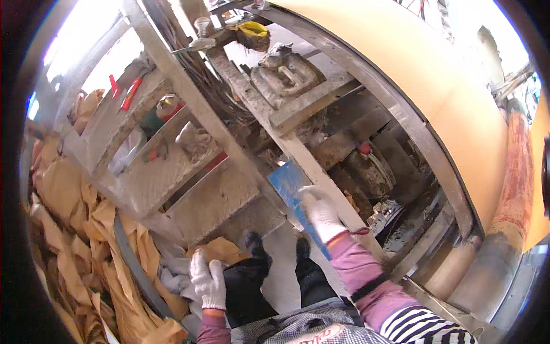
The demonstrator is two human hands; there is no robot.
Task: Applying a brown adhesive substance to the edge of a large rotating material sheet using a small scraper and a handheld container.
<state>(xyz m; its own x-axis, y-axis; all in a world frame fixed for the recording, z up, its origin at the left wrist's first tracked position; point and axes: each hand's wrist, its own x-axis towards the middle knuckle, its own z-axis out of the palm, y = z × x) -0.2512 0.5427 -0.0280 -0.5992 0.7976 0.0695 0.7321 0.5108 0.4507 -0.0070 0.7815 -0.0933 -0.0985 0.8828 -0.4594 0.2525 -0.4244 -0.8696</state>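
Observation:
My right hand [321, 213], in a white knit glove, is over a flat blue panel [287, 179] beside a grey metal frame. Its fingers are smeared by motion, so I cannot tell whether they touch or grip the panel. My left hand [207, 281], also gloved in white, is held low in front of my left leg. Its fingers are stretched out with nothing in them. Close by it lies crumpled brown paper [220, 250].
Heaps of brown paper [69, 189] fill the left side. A dusty shelf unit holds a red-handled tool [132, 93] and a bundled glove [193, 139]. Dirty machinery [366, 172] sits under a large orange sheet [424, 69]. A rusty pipe [511, 183] stands at right.

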